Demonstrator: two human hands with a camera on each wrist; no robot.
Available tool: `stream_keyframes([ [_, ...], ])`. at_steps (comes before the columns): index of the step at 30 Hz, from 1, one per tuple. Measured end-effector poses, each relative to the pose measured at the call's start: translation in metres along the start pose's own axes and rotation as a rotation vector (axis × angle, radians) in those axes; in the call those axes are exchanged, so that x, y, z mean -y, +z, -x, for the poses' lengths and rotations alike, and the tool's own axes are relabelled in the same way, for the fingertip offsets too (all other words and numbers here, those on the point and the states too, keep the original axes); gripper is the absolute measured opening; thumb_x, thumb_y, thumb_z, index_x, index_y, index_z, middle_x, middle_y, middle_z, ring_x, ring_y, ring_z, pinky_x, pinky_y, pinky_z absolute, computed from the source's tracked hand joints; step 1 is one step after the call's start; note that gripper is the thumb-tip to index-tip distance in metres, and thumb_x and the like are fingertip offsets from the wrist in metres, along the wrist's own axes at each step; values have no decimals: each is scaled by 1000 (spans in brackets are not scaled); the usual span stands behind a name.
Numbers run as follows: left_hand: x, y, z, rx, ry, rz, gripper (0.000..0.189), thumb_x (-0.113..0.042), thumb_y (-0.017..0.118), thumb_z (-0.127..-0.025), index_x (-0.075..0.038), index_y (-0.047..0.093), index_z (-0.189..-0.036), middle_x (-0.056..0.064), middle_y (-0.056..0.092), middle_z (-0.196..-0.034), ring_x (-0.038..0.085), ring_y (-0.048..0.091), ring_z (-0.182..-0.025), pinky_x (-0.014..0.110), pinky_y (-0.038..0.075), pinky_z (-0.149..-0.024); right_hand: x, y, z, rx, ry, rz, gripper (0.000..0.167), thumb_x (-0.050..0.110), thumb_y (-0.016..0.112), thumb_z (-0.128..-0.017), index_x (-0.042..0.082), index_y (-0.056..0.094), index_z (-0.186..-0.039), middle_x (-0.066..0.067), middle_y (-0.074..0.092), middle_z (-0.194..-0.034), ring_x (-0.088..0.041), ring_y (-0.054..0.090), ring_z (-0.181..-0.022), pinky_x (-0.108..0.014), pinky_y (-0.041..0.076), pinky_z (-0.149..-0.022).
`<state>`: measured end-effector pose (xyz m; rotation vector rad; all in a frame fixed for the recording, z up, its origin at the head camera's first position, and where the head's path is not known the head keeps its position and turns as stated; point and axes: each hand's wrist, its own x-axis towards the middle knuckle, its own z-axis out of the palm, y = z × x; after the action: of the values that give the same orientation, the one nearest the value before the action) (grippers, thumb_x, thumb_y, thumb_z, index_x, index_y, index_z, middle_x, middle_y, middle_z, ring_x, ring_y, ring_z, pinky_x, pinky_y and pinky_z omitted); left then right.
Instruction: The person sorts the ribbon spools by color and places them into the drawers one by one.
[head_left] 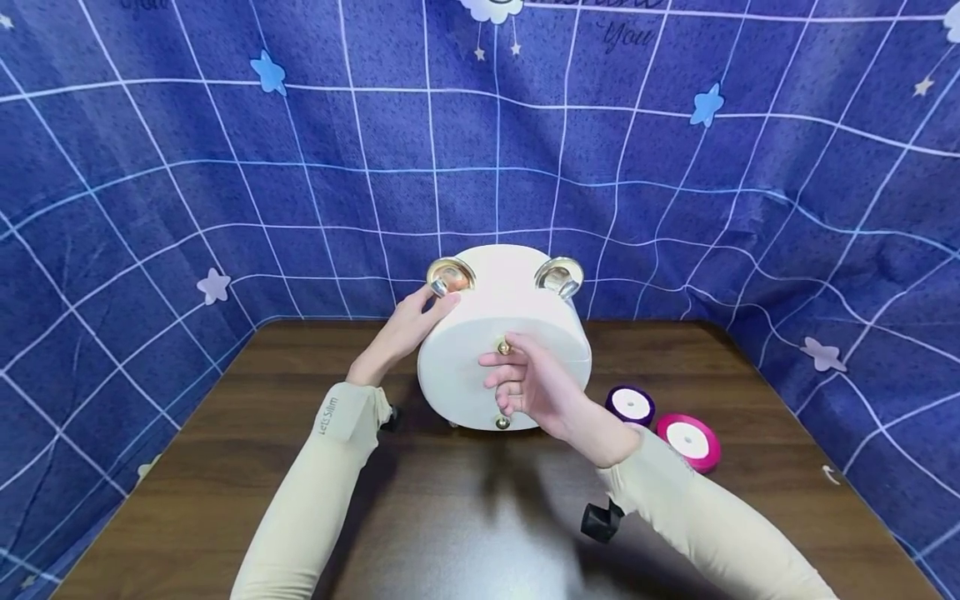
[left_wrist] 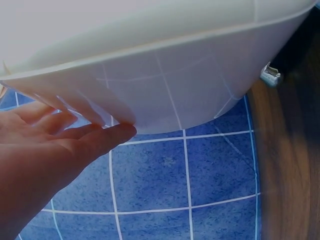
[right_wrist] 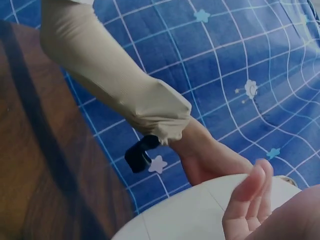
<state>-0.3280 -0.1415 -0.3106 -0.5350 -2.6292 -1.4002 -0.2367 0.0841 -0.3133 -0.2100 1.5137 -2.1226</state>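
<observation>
A white rounded case with two gold-rimmed round ears, the left ear and the right ear, stands on the table. Its flat front bears an upper gold knob and a lower gold knob. My left hand rests against the case's left side below the left ear; in the left wrist view its fingers lie fairly straight along the glossy wall. My right hand is before the front, thumb and forefinger beside the upper knob, the other fingers loosely bent. Whether they touch it is unclear.
Right of the case lie a dark purple ribbon spool and a pink ribbon spool, behind my right forearm. A blue patterned cloth hangs behind the brown wooden table. A small metal foot shows under the case.
</observation>
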Motion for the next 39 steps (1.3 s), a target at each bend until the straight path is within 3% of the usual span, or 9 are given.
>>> stream_keyframes([
  [7,0,1,0,21,14,-1,63,-60,46,-93,-20,45,-142,14,65,-121,29,55,-123,48,39,-108,-4,3,0,-55,-19,-35,38,39,37,-101,9,60,-99,5,61,-60,-7,51,-45,-20,40,-47],
  [14,-1,1,0,22,17,-16,63,-60,46,-94,-21,43,-143,12,54,-139,28,45,-135,49,35,-111,-6,2,5,-49,-31,-8,37,38,36,-101,10,59,-95,6,62,-60,-6,51,-44,-20,40,-47],
  [19,2,1,-1,25,11,-13,65,-62,45,-93,-21,42,-144,12,51,-143,28,42,-137,49,35,-112,-9,3,12,-48,-21,12,36,38,39,-101,11,61,-92,6,61,-58,-6,51,-45,-22,39,-47],
  [39,0,1,2,13,8,-1,65,-64,45,-93,-20,46,-140,10,59,-130,26,55,-121,47,41,-105,-16,10,48,63,-2,73,38,39,36,-102,12,60,-92,8,60,-57,-7,51,-44,-22,39,-46],
])
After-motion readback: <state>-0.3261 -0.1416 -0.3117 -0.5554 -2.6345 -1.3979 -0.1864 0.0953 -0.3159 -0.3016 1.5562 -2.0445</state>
